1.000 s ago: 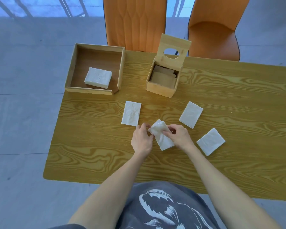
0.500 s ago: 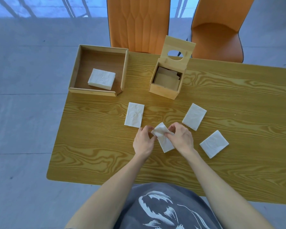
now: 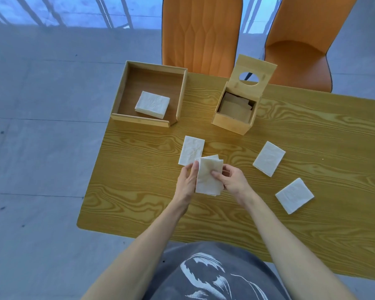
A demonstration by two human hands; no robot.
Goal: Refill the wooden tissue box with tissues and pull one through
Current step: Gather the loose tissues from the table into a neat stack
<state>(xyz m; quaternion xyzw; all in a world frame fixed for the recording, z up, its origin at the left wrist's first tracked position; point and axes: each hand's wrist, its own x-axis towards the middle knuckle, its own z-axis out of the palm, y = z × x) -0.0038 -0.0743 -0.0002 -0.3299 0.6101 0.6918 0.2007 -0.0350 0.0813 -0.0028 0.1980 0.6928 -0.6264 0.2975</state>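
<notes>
The wooden tissue box point(image 3: 231, 124) stands at the table's back, its hinged lid point(image 3: 256, 68) with an oval hole raised upright. Inside it I see only brownish sheets. A folded white tissue point(image 3: 209, 177) is held up over the table's middle by both hands. My left hand point(image 3: 186, 181) pinches its left edge and my right hand point(image 3: 233, 180) grips its right side. Three more folded tissues lie flat: one point(image 3: 191, 149) just beyond my left hand, one point(image 3: 268, 158) to the right, one point(image 3: 294, 195) at the near right.
A shallow wooden tray point(image 3: 181, 94) at the back left holds a stack of white tissues point(image 3: 152, 104). Two orange chairs point(image 3: 201, 33) stand behind the yellow wood-grain table point(image 3: 312, 230). The table's left edge drops to grey floor.
The tissue in my hands has been opened out from a small crumpled fold into a taller flat rectangle and lifted toward me. Both hands have stayed over the table's middle.
</notes>
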